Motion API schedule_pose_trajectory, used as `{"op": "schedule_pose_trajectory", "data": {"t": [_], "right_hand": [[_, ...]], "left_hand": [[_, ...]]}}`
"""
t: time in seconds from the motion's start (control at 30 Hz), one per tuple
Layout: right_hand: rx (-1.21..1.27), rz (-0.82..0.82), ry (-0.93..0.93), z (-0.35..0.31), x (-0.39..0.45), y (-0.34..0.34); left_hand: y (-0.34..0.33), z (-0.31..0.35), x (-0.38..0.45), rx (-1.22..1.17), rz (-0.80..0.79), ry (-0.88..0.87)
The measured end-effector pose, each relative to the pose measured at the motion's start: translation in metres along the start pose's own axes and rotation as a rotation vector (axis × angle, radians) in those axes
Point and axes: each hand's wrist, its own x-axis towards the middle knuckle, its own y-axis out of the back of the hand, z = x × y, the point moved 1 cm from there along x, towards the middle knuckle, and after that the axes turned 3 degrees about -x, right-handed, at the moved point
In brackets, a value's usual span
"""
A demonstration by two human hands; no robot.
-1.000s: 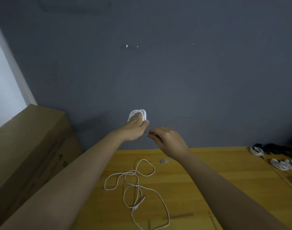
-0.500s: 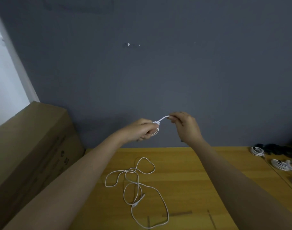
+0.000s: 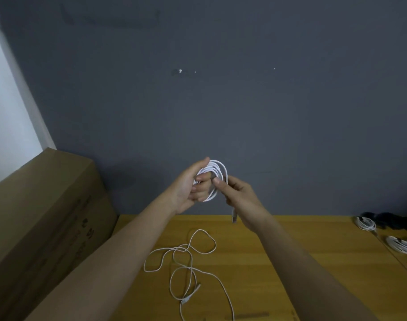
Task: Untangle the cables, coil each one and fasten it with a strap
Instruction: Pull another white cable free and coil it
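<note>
A: What lies nearest, at the bottom of the frame?

B: A loose white cable (image 3: 188, 269) sprawled in open loops on the wooden table (image 3: 302, 262), low and centre. One of its plugs rests among the loops, and a strand runs off the lower edge.

A: And the arms?

B: Both forearms rise from the lower corners and meet just above the middle of the frame, in front of the far edge of the table.

A: What are the hands doing?

B: The left hand (image 3: 188, 188) has its fingers curled round a coiled white cable (image 3: 217, 179), the turns wound about those fingers and standing up as a ring. The right hand (image 3: 238, 195) pinches the same coil at its right side with thumb and forefinger. A short end with a plug (image 3: 233, 217) hangs below the right hand.

A: Anything off to the sides?

B: A brown cardboard box (image 3: 47, 216) fills the lower left. At the right edge, on the table, lie several bundled white cables (image 3: 365, 223) beside some dark ones (image 3: 387, 220); I cannot tell whether they are strapped.

A: And behind?

B: A dark grey wall (image 3: 221, 100) with small white chips, and a bright strip at the upper left.
</note>
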Motion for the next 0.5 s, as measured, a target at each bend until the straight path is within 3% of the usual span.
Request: {"op": "schedule_pose_trajectory", "data": {"t": [0.13, 0.3, 0.5], "right_hand": [[-0.087, 0.044, 0.032, -0.004, 0.002, 0.003], [-0.429, 0.073, 0.082, -0.005, 0.017, 0.012], [-0.703, -0.212, 0.117, -0.01, 0.03, 0.021]], "left_hand": [[0.001, -0.004, 0.007, 0.001, 0.006, -0.002], [0.009, -0.003, 0.009, 0.295, 0.102, -0.103], [0.011, -0.002, 0.007, 0.794, 0.089, 0.062]]}}
